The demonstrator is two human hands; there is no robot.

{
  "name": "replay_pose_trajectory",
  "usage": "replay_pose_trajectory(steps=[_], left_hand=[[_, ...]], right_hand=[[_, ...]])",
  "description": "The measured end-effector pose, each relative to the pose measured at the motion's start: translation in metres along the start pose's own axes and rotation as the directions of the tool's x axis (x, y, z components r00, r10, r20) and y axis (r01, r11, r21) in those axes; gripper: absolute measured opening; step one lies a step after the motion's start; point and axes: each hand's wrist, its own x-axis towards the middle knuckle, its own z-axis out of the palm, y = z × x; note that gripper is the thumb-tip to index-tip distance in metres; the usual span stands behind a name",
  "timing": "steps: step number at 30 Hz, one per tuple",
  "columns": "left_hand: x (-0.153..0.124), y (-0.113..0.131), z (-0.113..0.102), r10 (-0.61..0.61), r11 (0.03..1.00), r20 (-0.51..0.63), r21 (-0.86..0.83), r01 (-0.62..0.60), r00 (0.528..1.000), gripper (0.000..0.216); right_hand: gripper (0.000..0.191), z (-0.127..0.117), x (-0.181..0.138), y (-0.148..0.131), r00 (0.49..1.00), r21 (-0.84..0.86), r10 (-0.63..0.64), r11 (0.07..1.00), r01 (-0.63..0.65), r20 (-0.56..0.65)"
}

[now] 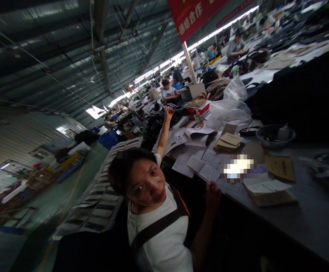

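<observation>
Neither of my hands shows in the head view. A co-worker in a white shirt with dark straps (159,234) stands close in front of me, beside a long grey table (309,223). One of that person's arms is raised, its hand (168,112) pointing toward the far end of the hall. The other hand (213,196) rests at the table's edge, next to loose printed sheets (201,168). Whether it holds anything is unclear.
On the table lie a stack of brown envelopes (228,141), a brown card (280,167), a booklet (269,192), a grey bowl (275,135) and clear plastic bags (229,109). Other workers sit at benches farther back. A red banner (193,15) hangs overhead.
</observation>
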Motion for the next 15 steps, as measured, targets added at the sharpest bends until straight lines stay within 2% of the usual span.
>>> replay_pose_trajectory(steps=[5, 10, 13, 15], left_hand=[[-0.006, 0.002, 0.003, 0.001, 1.000, -0.013, 0.012, -0.001, 1.000, 0.076], [-0.025, 0.016, 0.009, -0.004, 0.999, -0.034, 0.047, 0.005, 0.999, 0.075], [-0.047, 0.034, 0.018, -0.005, 0.997, -0.059, 0.074, 0.009, 0.998, 0.074], [-0.074, 0.051, 0.025, -0.018, 0.996, -0.095, 0.087, 0.027, 0.995, 0.070]], right_hand=[[0.043, -0.003, 0.005, -0.001, 0.996, -0.104, -0.063, 0.993, 0.057, -0.056], [0.041, -0.006, 0.008, 0.000, 0.993, -0.131, -0.093, 0.988, 0.083, -0.074], [0.043, -0.003, 0.005, 0.000, 0.997, -0.077, -0.052, 0.996, 0.048, -0.054], [0.043, 0.000, 0.003, 0.000, 0.999, -0.032, -0.023, 0.999, 0.021, -0.048]])
